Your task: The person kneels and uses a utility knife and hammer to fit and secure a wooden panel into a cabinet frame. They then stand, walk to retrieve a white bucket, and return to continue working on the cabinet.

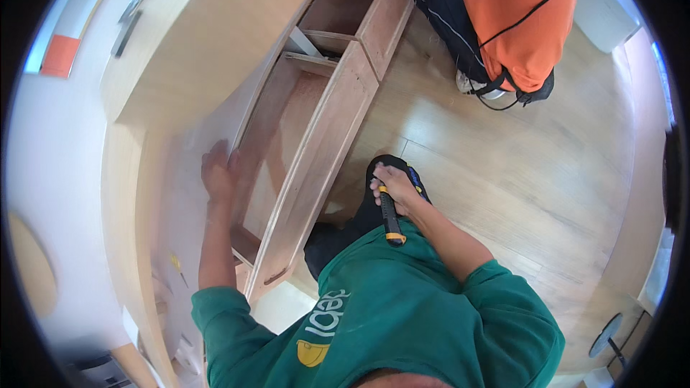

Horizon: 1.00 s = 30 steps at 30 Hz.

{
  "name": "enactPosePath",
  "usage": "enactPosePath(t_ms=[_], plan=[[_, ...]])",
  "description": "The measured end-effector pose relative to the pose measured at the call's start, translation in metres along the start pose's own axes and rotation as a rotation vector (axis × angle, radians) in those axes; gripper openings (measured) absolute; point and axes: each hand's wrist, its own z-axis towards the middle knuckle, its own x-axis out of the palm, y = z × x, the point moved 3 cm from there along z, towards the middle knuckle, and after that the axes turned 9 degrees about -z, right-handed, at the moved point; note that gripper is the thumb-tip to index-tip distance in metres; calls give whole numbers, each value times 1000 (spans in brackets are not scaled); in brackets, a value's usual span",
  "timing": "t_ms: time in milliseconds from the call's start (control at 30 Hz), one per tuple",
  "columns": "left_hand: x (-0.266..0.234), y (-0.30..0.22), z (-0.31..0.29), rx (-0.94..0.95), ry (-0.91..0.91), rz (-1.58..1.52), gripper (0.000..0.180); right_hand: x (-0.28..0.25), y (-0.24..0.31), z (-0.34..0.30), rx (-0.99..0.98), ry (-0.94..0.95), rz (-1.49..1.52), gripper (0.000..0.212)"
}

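My right hand (394,190) is closed round a black and yellow utility knife (391,221), held over my right knee. Its yellow-capped end points back at me; the blade end is hidden by my fingers. Ahead on the left, my left hand (218,170) lies with fingers stretched out along the far long edge of a wooden drawer (314,165), the thumb beside the rim. The long drawer has plywood walls, with a slot-shaped cut-out in the near panel. A white strip (305,42) lies slanted by its cross divider.
A pale wooden counter (190,43) overhangs the drawer on the left. At the top right a person in an orange top (514,25) is close beside the drawer's far end. Wood-look floor (496,165) stretches to the right. A white bin (607,11) stands at the far right.
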Motion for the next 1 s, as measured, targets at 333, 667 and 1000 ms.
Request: enactPosePath(t_ms=[333,667,1000], plan=[[50,-45,162,225,44,-138,37,-17,-46,9,178,55,-70,33],[136,-96,330,176,-99,-237,40,-24,-32,16,182,40,-12,29],[165,-117,369,125,-216,-177,33,39,149,-2,-309,129,-17,25]])
